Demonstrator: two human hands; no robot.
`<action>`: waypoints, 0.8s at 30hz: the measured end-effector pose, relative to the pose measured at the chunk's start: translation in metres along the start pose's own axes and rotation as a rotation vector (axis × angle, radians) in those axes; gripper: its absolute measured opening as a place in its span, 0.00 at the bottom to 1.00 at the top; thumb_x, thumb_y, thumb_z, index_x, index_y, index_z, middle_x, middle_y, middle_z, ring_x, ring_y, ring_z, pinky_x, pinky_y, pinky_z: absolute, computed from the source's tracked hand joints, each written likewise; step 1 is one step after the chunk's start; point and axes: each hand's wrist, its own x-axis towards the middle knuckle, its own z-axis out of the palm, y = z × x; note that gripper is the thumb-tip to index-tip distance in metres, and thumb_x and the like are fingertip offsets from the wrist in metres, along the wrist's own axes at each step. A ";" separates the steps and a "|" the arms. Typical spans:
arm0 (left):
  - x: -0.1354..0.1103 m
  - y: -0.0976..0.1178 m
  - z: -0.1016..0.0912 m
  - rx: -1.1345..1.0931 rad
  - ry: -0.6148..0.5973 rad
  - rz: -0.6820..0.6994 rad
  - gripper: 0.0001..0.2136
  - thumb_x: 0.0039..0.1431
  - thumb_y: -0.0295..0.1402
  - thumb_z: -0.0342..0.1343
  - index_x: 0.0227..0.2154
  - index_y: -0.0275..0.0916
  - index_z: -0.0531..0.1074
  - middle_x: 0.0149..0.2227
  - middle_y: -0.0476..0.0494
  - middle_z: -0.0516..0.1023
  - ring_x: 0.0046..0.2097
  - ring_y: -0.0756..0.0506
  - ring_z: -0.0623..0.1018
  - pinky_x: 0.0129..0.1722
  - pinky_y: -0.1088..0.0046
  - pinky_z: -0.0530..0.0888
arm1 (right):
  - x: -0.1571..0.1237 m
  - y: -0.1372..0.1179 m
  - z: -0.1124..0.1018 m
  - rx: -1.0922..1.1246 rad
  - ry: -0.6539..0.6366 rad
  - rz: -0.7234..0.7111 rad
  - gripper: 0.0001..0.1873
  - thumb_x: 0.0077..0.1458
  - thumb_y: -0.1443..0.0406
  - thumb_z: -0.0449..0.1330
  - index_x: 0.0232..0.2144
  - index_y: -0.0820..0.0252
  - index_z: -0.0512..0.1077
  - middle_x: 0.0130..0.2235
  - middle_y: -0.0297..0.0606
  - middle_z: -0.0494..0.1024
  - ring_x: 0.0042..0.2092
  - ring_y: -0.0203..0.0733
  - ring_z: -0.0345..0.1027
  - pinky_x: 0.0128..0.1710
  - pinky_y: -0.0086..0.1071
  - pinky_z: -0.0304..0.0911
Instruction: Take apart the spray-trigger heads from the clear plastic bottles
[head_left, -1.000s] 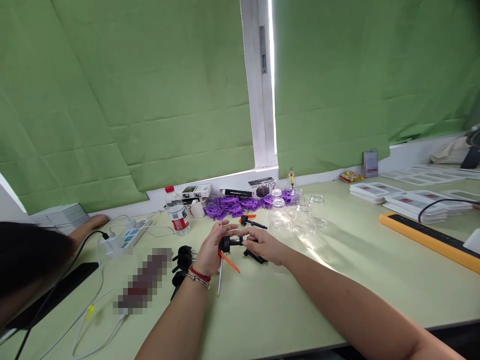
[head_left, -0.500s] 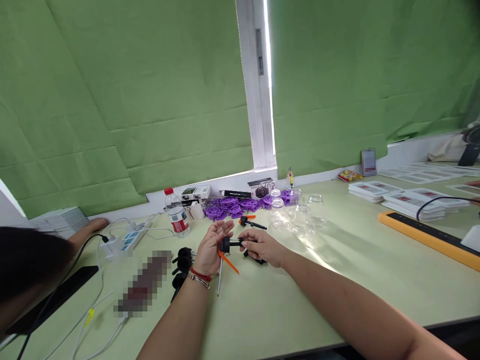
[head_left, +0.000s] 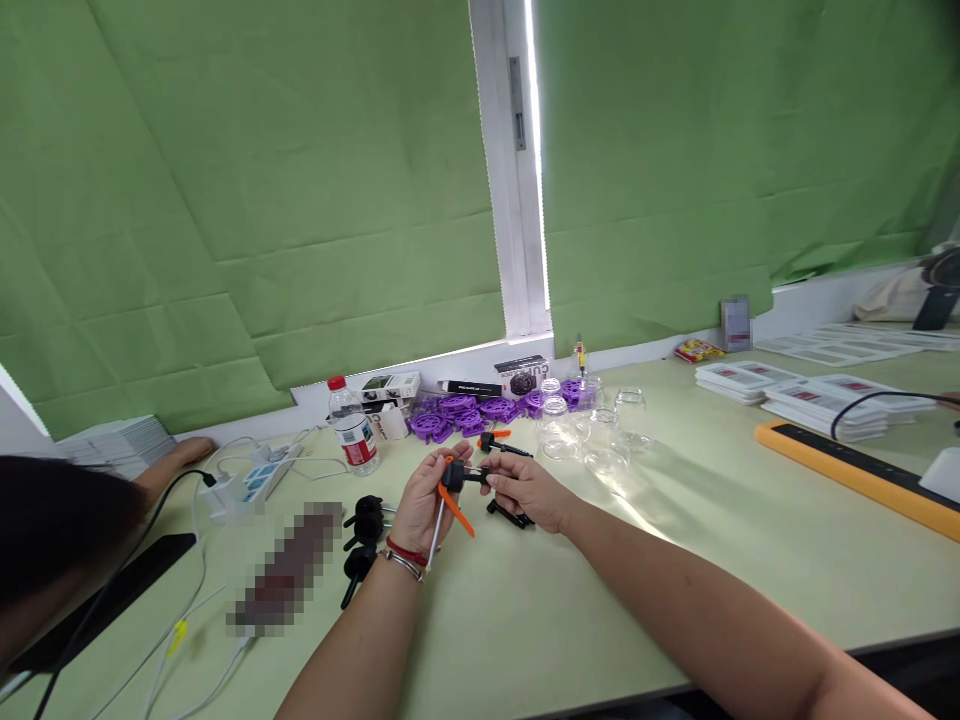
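My left hand (head_left: 426, 500) is closed around a black round-headed part (head_left: 452, 475) with an orange blade (head_left: 459, 512). A thin metal rod (head_left: 436, 540) slants down beside that wrist. From the right, my right hand (head_left: 525, 490) pinches a short black end piece (head_left: 481, 476) in line with the round head; a pale, shiny stretch shows between them. Another black part with an orange blade (head_left: 495, 441) lies just behind the hands. Small black pieces (head_left: 510, 515) rest below my right hand. Several black round-headed parts (head_left: 366, 525) lie left of my left wrist.
Purple plastic pieces (head_left: 457, 412) and clear cups (head_left: 604, 440) stand at the back, near a red-capped bottle (head_left: 354, 430). A power strip (head_left: 274, 470) and a pixelated dark object (head_left: 292, 565) are left. Another person's head (head_left: 67, 550) is far left. An orange-black bar (head_left: 855, 480) lies right.
My left fingers have closed more around the black part, which has turned. The metal rod now leans towards my left wrist. A shiny stretch shows between the head and the end piece.
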 end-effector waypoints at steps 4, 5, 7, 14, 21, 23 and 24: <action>0.001 0.001 0.000 0.145 0.101 0.025 0.11 0.49 0.37 0.64 0.27 0.36 0.69 0.41 0.41 0.78 0.38 0.48 0.77 0.41 0.71 0.72 | 0.000 -0.004 0.000 -0.030 0.056 -0.015 0.20 0.48 0.56 0.63 0.40 0.60 0.66 0.31 0.33 0.73 0.20 0.25 0.52 0.19 0.24 0.44; 0.001 0.002 0.000 0.194 0.134 0.052 0.12 0.48 0.37 0.64 0.25 0.36 0.68 0.37 0.43 0.79 0.34 0.50 0.76 0.37 0.72 0.72 | 0.000 -0.005 0.000 -0.042 0.070 -0.019 0.20 0.48 0.56 0.63 0.40 0.60 0.66 0.31 0.34 0.73 0.20 0.25 0.52 0.19 0.25 0.44; 0.002 0.001 -0.001 0.285 0.186 0.114 0.12 0.46 0.38 0.65 0.25 0.36 0.69 0.30 0.46 0.77 0.28 0.51 0.73 0.31 0.73 0.71 | 0.001 -0.005 0.001 -0.064 0.100 -0.037 0.21 0.48 0.55 0.62 0.40 0.61 0.66 0.31 0.34 0.73 0.20 0.25 0.51 0.20 0.25 0.45; -0.001 -0.004 0.005 0.733 0.272 0.296 0.14 0.54 0.45 0.56 0.32 0.37 0.71 0.27 0.47 0.73 0.30 0.48 0.72 0.33 0.70 0.69 | 0.000 -0.003 0.011 -0.164 0.158 -0.089 0.18 0.51 0.55 0.58 0.41 0.59 0.64 0.30 0.31 0.72 0.19 0.25 0.52 0.20 0.26 0.49; -0.006 -0.009 0.007 1.103 0.113 0.414 0.32 0.28 0.36 0.71 0.42 0.39 0.68 0.41 0.43 0.72 0.45 0.39 0.71 0.47 0.60 0.66 | -0.002 -0.005 0.016 -0.279 0.156 0.078 0.11 0.52 0.58 0.58 0.27 0.60 0.64 0.21 0.29 0.70 0.18 0.27 0.57 0.20 0.25 0.52; -0.008 -0.012 0.010 1.168 0.099 0.433 0.38 0.24 0.35 0.71 0.45 0.39 0.66 0.47 0.38 0.68 0.52 0.33 0.67 0.53 0.54 0.61 | -0.003 -0.006 0.019 -0.182 0.144 0.129 0.10 0.49 0.60 0.60 0.28 0.61 0.64 0.25 0.31 0.73 0.20 0.27 0.58 0.21 0.25 0.54; -0.009 -0.013 0.011 1.190 0.106 0.442 0.40 0.23 0.35 0.71 0.47 0.38 0.64 0.51 0.36 0.66 0.55 0.31 0.64 0.55 0.52 0.58 | -0.003 -0.006 0.020 -0.131 0.130 0.157 0.11 0.48 0.61 0.61 0.29 0.60 0.64 0.27 0.32 0.75 0.21 0.28 0.60 0.21 0.25 0.54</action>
